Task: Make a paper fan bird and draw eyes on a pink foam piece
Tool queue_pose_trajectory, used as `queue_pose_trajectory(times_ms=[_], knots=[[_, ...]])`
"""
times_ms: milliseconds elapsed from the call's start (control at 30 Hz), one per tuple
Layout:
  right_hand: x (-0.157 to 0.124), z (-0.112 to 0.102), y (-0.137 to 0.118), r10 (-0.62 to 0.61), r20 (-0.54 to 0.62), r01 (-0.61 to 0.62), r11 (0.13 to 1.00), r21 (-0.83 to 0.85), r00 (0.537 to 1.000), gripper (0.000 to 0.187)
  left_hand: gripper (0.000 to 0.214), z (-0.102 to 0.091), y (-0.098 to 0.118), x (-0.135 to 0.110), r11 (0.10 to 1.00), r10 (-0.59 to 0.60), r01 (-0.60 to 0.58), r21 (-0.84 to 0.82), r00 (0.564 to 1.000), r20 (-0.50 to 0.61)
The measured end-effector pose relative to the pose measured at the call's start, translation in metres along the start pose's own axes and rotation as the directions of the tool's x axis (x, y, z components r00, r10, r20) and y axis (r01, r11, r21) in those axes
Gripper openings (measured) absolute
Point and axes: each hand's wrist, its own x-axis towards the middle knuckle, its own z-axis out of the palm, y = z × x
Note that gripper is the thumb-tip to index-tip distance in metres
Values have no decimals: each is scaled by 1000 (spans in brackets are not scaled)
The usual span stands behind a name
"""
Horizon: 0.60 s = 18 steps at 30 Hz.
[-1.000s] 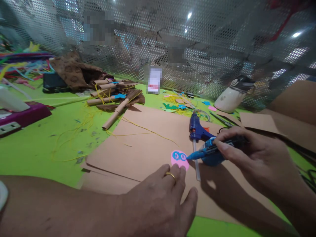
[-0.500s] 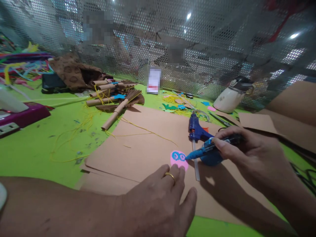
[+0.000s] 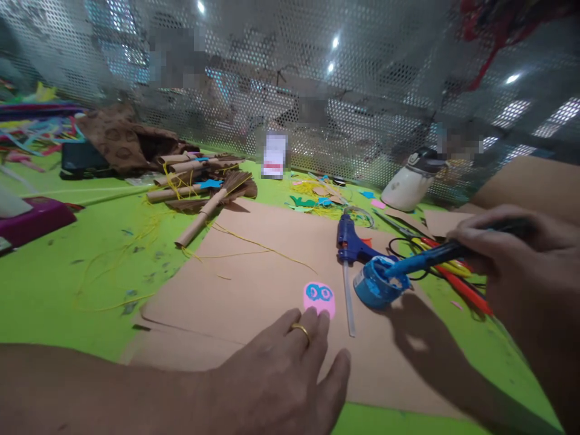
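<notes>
My left hand (image 3: 290, 374) lies flat on a brown cardboard sheet (image 3: 254, 284), fingers spread, fingertips at the lower edge of a small pink cut-out (image 3: 319, 298) painted with two blue rings. My right hand (image 3: 512, 260) is closed round a paintbrush (image 3: 426, 260) with a blue-coated shaft. The brush tip rests in a small open pot of blue paint (image 3: 376, 285) standing to the right of the cut-out.
A blue glue gun (image 3: 351, 244) with a clear glue stick lies beside the pot. Scissors and red and yellow sticks (image 3: 448, 269) lie to the right. Rolled paper brooms (image 3: 203, 193), yellow threads, paper scraps and a white jug (image 3: 410, 178) lie on the green table before a perforated metal screen.
My right hand has pulled the brush back from the pink cut-out to the right, and its tip now sits in the blue paint pot. My left hand stayed put.
</notes>
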Motion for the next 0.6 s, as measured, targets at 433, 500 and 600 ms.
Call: queue_pose_trajectory(times_ms=[433,500,600], knots=[[1,12,0,-114,380,176,976,-131,918,19,42,2,2,-2,1000,-17,17,-6,998,-58],[2,9,-1,-153,426,227,966,-127,891,19,41,2,2,-2,1000,-21,22,1,998,-56],[3,5,-4,-202,426,269,958,-102,882,15,38,2,2,-1,999,-22,24,23,998,-55]])
